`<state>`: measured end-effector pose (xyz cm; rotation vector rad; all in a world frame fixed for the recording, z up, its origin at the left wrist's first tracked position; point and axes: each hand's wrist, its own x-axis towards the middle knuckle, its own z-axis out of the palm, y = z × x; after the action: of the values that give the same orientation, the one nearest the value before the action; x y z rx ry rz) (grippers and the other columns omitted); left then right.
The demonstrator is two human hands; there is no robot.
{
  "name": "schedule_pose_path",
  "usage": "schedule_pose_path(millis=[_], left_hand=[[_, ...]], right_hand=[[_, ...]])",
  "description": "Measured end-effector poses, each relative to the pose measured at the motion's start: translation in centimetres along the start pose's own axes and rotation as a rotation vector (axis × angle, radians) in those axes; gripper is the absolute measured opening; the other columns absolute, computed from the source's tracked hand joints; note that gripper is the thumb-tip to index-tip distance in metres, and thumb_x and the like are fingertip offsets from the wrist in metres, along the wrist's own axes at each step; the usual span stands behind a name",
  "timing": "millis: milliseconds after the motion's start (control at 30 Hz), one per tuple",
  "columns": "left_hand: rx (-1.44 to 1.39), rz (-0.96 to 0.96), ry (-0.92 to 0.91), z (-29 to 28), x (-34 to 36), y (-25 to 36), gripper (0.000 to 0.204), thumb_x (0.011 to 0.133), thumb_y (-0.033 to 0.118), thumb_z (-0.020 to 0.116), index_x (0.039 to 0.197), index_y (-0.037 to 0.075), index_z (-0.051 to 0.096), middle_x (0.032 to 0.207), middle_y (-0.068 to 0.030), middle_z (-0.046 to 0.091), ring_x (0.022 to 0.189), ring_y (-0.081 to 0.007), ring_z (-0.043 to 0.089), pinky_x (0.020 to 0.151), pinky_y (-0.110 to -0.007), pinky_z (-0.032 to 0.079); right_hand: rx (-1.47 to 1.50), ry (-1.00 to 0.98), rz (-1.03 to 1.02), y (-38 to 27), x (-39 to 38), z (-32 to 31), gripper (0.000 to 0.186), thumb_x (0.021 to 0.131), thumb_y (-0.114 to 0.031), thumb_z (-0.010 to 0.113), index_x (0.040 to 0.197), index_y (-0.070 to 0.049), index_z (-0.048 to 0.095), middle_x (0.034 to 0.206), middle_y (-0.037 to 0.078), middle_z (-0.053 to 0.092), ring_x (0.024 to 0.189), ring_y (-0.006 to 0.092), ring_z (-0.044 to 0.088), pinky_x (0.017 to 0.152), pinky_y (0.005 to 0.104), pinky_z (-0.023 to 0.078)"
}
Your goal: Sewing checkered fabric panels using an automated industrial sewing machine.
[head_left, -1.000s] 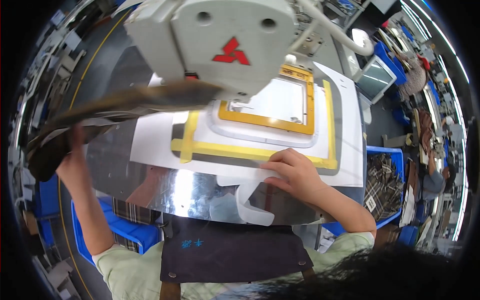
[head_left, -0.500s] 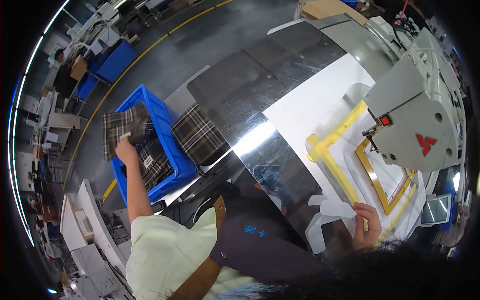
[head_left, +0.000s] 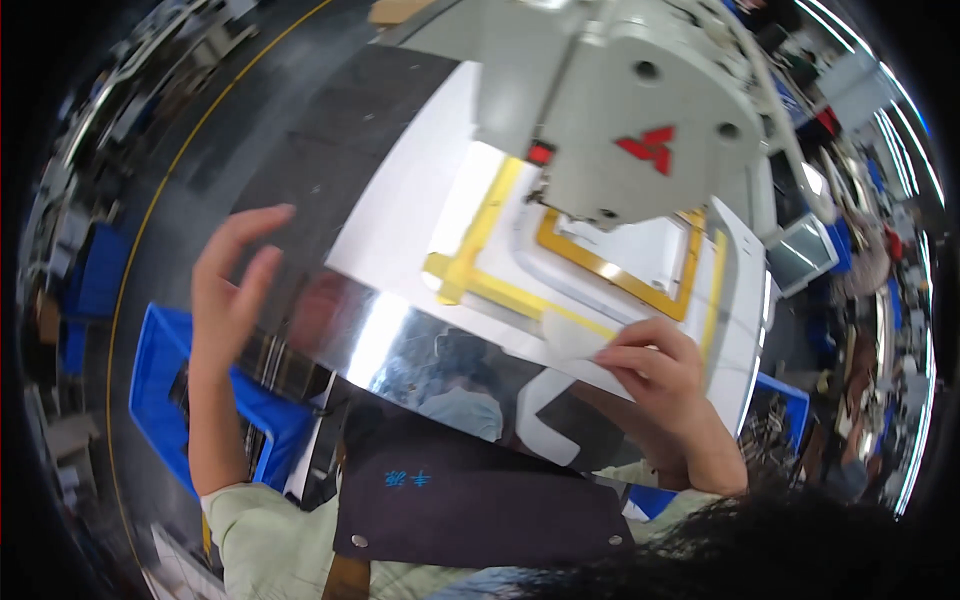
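Note:
My right hand [head_left: 655, 375] pinches a thin white paper-like strip [head_left: 568, 338] between thumb and fingers at the near edge of the machine's work area. A bent white strip [head_left: 545, 412] hangs below it over the shiny metal plate; I cannot tell whether the two are one piece. My left hand [head_left: 232, 285] is raised over the dark table's left part, thumb and fingers apart, with nothing in it. Brown plaid fabric [head_left: 285, 372] lies by the table edge below that hand, partly hidden. Beyond my right hand sits a yellow-gold clamp frame [head_left: 615, 272] under the sewing machine head [head_left: 640, 120].
A blue crate [head_left: 160, 395] with dark fabric stands at the left below the table. Yellow tape [head_left: 485, 220] edges the white sheet [head_left: 395, 215] on the table. A small screen [head_left: 800, 255] is at the right, with another blue crate [head_left: 785, 400] below it.
My left hand has let go of the plaid fabric and moved from the crate to over the table. The view has swung right; my right hand still holds the white strip.

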<state>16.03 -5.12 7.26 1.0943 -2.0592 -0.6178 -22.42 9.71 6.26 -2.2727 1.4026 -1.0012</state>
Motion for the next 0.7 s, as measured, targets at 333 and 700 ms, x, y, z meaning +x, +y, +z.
schedule_pose_path(millis=[333, 700], left_hand=[[-0.319, 0.142, -1.261, 15.7, 4.8, 10.3, 0.037, 0.087, 0.033, 0.064, 0.109, 0.004, 0.063, 0.094, -0.0111, 0.068, 0.088, -0.0243, 0.065, 0.076, -0.033, 0.050], [-0.019, 0.028, -0.614, 17.6, 2.6, 6.6, 0.038, 0.083, 0.035, 0.066, 0.067, 0.003, 0.055, 0.066, -0.0095, 0.060, 0.056, -0.0275, 0.056, 0.053, -0.036, 0.043]], right_hand=[[0.067, 0.086, 0.087, -1.7, -4.1, -0.7, 0.034, 0.070, -0.002, 0.077, 0.101, -0.013, 0.069, 0.097, 0.003, 0.061, 0.079, 0.0175, 0.062, 0.066, 0.0280, 0.051], [0.051, -0.106, 0.627, 2.9, -1.2, 3.2, 0.023, 0.089, -0.024, 0.063, 0.099, -0.003, 0.066, 0.080, 0.012, 0.066, 0.071, 0.0239, 0.063, 0.066, 0.0328, 0.047]])
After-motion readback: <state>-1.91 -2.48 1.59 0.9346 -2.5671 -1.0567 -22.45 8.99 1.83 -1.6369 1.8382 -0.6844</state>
